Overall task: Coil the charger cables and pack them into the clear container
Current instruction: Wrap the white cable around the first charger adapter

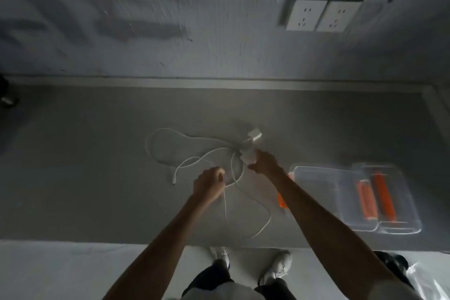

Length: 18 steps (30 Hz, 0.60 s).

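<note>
Coiling barely begun, judging by the white charger cables (194, 151) sprawled in loose loops on the grey table (85, 190), left of the clear container (314, 178). Left of the container too, left hand (209, 186) with fingers curled tight around a strand of cable. Nearer the container, right hand (261, 161) clamped on a white adapter (247, 156); a second adapter (254, 134) just beyond. Next, probably: drawing slack in and winding even loops without snagging the tangle. Inside the container: no cables yet, only orange-trimmed clear pieces (376, 197), too blurred to identify.
</note>
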Available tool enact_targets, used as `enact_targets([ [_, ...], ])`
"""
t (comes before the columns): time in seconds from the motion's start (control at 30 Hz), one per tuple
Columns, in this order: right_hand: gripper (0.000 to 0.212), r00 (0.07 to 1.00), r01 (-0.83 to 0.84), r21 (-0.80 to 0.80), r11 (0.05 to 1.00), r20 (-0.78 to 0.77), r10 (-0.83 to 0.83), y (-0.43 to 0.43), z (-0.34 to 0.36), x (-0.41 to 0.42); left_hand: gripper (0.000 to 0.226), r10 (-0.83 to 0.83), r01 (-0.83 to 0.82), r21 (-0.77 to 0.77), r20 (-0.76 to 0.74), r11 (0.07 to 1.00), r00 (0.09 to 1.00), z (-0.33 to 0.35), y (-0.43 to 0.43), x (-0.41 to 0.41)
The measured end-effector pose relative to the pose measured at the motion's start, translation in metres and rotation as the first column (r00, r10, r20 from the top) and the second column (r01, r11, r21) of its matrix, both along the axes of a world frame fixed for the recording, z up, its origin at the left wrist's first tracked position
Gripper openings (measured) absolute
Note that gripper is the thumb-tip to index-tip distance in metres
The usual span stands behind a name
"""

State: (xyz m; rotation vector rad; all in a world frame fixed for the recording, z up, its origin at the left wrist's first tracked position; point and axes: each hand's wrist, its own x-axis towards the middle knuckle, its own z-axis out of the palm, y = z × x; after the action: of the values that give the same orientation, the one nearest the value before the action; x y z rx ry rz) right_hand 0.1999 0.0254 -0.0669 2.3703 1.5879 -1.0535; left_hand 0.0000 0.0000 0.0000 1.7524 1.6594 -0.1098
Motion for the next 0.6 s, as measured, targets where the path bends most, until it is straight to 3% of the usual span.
enact_targets([
  [0.1, 0.078, 0.998, 0.064, 0.005, 0.998, -0.007, -0.064, -0.005, -0.004, -0.017, 0.035, -0.004, 0.005, -0.052, 0.004, 0.999, 1.000, -0.007, -0.003, -0.006],
  [0.2, 0.072, 0.990, 0.141, 0.072, 0.987, 0.020, -0.143, -0.016, -0.010, -0.024, 0.036, 0.036, -0.032, -0.116, 0.039, 0.993, 0.999, -0.012, -0.007, -0.012],
  [0.27, 0.067, 0.974, 0.224, 0.068, 0.972, -0.043, -0.221, -0.016, -0.008, -0.022, 0.035, 0.073, -0.061, -0.143, 0.079, 0.988, 0.994, -0.014, -0.009, -0.015],
  [0.3, 0.056, 0.943, 0.312, 0.048, 0.949, -0.137, -0.304, -0.015, -0.006, -0.020, 0.034, 0.089, -0.073, -0.154, 0.100, 0.985, 0.991, -0.013, -0.010, -0.015],
  [0.37, 0.024, 0.764, 0.523, -0.052, 0.851, -0.415, -0.495, -0.022, 0.006, -0.022, 0.032, 0.128, -0.103, -0.156, 0.156, 0.982, 0.979, -0.012, -0.011, -0.012],
  [0.47, 0.025, 0.486, 0.641, -0.187, 0.745, -0.651, -0.582, -0.047, 0.029, -0.023, 0.027, 0.184, -0.128, -0.212, 0.272, 0.969, 0.945, -0.002, -0.007, 0.006],
  [0.53, 0.023, 0.427, 0.683, -0.130, 0.719, -0.727, -0.537, -0.068, 0.043, -0.026, 0.030, 0.259, -0.142, -0.306, 0.385, 0.941, 0.886, 0.017, -0.010, 0.022],
  [0.6, 0.019, 0.479, 0.714, 0.042, 0.699, -0.757, -0.443, -0.090, 0.055, -0.035, 0.036, 0.407, -0.182, -0.443, 0.486, 0.878, 0.773, 0.034, -0.013, 0.040],
])
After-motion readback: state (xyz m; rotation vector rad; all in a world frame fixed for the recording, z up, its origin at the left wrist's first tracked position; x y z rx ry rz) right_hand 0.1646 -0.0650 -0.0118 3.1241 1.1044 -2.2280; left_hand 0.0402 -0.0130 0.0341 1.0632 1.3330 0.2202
